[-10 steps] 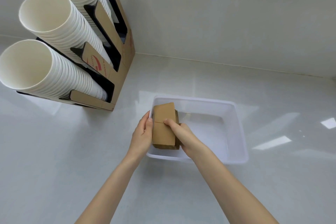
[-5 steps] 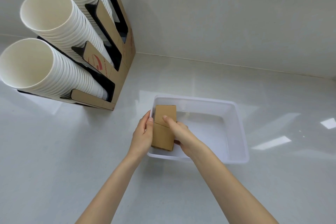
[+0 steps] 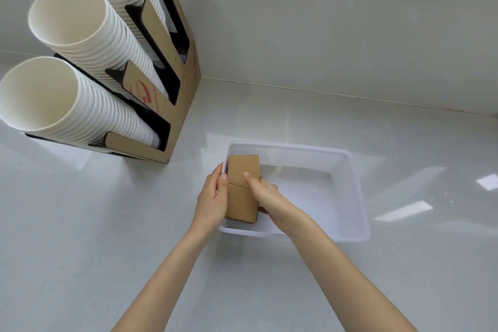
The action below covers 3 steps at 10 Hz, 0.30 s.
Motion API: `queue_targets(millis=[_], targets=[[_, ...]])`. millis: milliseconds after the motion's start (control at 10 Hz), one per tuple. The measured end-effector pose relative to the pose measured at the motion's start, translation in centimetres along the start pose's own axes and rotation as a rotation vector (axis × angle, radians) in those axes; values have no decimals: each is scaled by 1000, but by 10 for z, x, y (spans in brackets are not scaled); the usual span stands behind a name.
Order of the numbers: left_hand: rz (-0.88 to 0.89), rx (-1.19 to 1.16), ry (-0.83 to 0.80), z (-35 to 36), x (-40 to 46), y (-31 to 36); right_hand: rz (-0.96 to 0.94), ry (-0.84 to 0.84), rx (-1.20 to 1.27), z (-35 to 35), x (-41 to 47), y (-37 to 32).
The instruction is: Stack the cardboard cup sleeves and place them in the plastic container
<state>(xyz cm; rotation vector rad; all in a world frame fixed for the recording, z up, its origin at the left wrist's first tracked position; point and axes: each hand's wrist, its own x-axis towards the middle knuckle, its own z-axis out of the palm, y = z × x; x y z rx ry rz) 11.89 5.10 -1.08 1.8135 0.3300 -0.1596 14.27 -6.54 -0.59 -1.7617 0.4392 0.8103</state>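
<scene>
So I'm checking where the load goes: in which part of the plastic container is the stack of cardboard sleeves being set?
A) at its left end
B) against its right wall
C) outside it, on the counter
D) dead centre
A: the stack of cardboard sleeves sits at the left end of the plastic container, held between the left hand and right hand, while the rest of the container's floor is bare.

Brown sleeve stack [image 3: 242, 191] – flat, at clear container's [image 3: 355, 191] left end.
</scene>
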Motion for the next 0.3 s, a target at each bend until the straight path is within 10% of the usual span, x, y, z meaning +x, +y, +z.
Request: queue_targets(millis=[300], targets=[[-10, 138, -57, -12, 9, 11, -57, -75, -1, -23, -24, -5]])
